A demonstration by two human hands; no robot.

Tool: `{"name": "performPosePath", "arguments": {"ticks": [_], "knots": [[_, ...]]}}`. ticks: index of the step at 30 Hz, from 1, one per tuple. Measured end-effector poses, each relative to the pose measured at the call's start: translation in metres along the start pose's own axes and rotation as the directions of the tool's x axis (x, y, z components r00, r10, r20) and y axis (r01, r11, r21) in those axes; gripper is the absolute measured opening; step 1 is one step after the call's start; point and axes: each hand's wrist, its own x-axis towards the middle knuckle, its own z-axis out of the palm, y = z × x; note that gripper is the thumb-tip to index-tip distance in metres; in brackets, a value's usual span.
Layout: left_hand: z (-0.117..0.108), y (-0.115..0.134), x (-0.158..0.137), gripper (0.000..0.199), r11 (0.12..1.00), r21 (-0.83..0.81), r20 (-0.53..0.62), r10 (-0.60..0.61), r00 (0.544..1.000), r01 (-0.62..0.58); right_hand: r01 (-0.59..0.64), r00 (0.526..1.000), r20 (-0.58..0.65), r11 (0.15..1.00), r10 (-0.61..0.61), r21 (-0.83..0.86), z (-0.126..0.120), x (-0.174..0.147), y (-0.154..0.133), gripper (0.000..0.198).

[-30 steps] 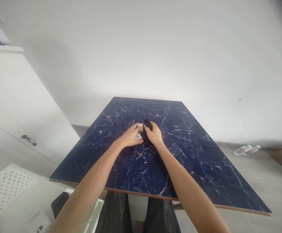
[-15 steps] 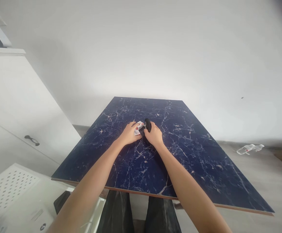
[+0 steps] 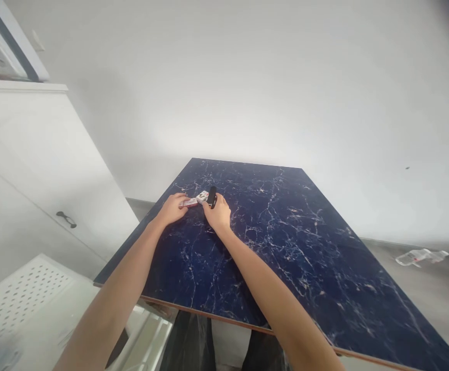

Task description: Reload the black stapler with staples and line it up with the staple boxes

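On the dark blue marbled tabletop point(image 3: 247, 257), toward its far left, both hands are close together. My left hand point(image 3: 171, 208) pinches a small flat white-and-red box point(image 3: 188, 202) between thumb and fingers. A second small white box with dark and red print point(image 3: 202, 196) lies just beyond it, between the two hands. My right hand point(image 3: 219, 214) is closed around a black stapler point(image 3: 212, 195), whose rounded end points away from me. The fingers hide its lower part, and the thumb is close to the boxes.
A white cabinet with a dark handle point(image 3: 66, 219) stands at left. A white perforated panel point(image 3: 23, 293) is at lower left. To the right, clear plastic packaging point(image 3: 421, 256) lies on the floor by the wall. My legs show below the table's front edge.
Both hands have shifted left across the table with what they hold. The left hand has drawn away from the right, and the two boxes now show apart. The view has swung slightly.
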Motion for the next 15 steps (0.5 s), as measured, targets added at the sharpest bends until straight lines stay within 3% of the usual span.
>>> {"name": "performPosePath", "arguments": {"ticks": [2,5,8,12,15], "knots": [[-0.006,-0.021,-0.008,0.046,0.999,-0.003,-0.038,-0.042,0.998,0.041,-0.031,1.000,-0.004,0.999,0.031,0.042,0.021,0.004,-0.013,0.053],[-0.007,-0.032,-0.011,0.054,0.997,-0.026,-0.041,-0.079,0.996,0.078,-0.096,0.994,-0.044,0.989,0.101,0.112,0.037,0.019,-0.019,0.049],[-0.003,-0.024,-0.009,0.057,0.998,-0.005,-0.020,-0.057,0.998,0.056,-0.168,0.981,-0.065,0.972,0.180,0.166,0.040,0.043,-0.011,0.042],[0.001,-0.002,-0.008,0.047,0.999,-0.002,-0.098,-0.040,0.994,0.040,-0.053,0.995,0.090,0.986,0.039,0.156,0.042,0.063,0.000,0.036],[0.005,0.009,-0.009,0.052,0.999,0.007,-0.071,-0.046,0.996,0.047,-0.037,0.989,0.146,0.994,0.022,0.101,0.046,0.065,0.003,0.039]]}}
